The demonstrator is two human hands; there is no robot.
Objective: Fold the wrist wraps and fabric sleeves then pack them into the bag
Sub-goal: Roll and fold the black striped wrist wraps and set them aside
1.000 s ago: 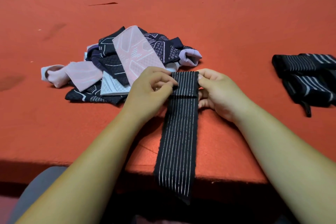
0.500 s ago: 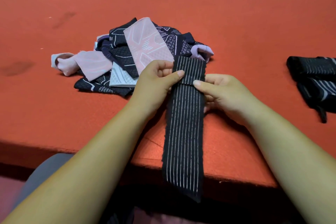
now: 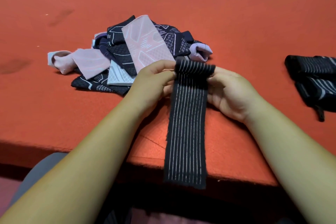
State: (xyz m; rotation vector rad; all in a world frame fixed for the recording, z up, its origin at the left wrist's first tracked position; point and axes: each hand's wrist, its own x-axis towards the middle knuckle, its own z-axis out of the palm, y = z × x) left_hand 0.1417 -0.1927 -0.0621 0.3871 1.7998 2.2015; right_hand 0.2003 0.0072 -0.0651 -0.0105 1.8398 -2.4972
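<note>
- My left hand (image 3: pixel 154 80) pinches the left side of the black striped wrist wrap (image 3: pixel 187 123) at its rolled far end, thumb on top and fingers curled under.
- My right hand (image 3: pixel 231 92) grips the right side of that same roll. Its fingertips are tucked behind the fabric, so I cannot tell exactly how they lie.
- The far end of the wrap is turned over into a short roll between my two hands.
- From my grip the rest of the wrap runs flat toward me across the red table (image 3: pixel 218 14). Its near end hangs over the table edge.
- Just beyond my left hand lies the loose pile of fabric sleeves (image 3: pixel 145 45), pink, white and dark patterned pieces lying over one another.
- A lilac cuff (image 3: pixel 201 52) of that pile sits just past the roll, close to it.
- Well off to the right of my right hand lie other black striped wraps (image 3: pixel 312 78), bundled together on the table.
</note>
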